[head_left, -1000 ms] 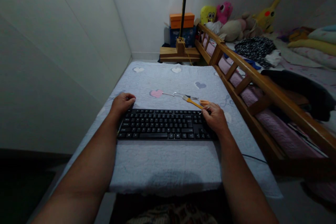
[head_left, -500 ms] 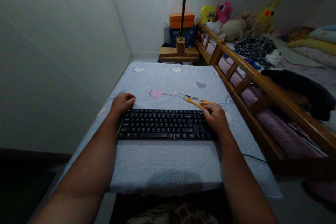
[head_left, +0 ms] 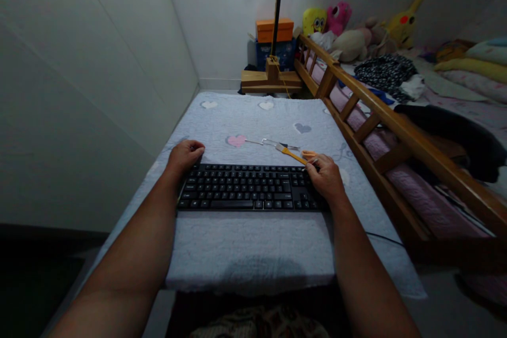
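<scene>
Keyboard [head_left: 237, 187] | right hand [head_left: 324, 175]: pinched on slim white stick [head_left: 304, 169] | left hand [head_left: 186, 156]: curled near left end, cannot tell its grip

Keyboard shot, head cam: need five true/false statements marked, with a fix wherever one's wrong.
1. The black keyboard lies on a heart-patterned cloth. True.
2. The left hand is by the keyboard's near right corner. False: it is by the far left corner.
3. The right hand has a thin pale item at its fingertips. True.
4. The brush with the yellow handle lies nearer the left hand. False: it lies nearer the right hand.
5. The orange box sits above the blue box. True.
</scene>
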`<state>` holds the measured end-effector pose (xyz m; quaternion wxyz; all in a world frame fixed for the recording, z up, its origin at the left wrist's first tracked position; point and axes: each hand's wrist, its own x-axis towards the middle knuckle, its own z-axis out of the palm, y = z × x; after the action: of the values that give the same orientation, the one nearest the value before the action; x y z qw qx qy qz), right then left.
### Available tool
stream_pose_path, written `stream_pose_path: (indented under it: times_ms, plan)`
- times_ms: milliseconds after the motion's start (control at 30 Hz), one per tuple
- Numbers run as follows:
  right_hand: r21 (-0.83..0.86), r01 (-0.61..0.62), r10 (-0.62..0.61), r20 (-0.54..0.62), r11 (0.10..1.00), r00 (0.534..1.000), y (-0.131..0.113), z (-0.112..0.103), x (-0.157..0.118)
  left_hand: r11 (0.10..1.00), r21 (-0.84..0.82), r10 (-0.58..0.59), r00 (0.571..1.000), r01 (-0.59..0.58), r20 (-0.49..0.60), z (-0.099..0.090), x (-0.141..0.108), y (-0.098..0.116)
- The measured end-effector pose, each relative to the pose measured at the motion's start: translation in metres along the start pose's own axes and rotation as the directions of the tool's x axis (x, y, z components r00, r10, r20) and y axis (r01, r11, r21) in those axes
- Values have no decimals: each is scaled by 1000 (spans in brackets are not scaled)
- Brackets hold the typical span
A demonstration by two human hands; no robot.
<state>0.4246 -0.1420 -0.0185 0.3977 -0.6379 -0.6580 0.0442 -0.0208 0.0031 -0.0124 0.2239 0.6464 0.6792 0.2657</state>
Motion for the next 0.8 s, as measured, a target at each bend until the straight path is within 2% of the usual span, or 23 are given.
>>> stream_pose_path:
  times_ms: [367, 800]
  plan:
    - [-2, 1, -1, -9, 1000, 1000, 5, 1, 1, 1000, 12, 7, 1000, -7, -13, -1, 0, 2]
    - [9, -10, 10, -3, 1000, 1000, 0, -3, 1, 1000, 12, 24, 1000, -24, -5, 2, 3, -5]
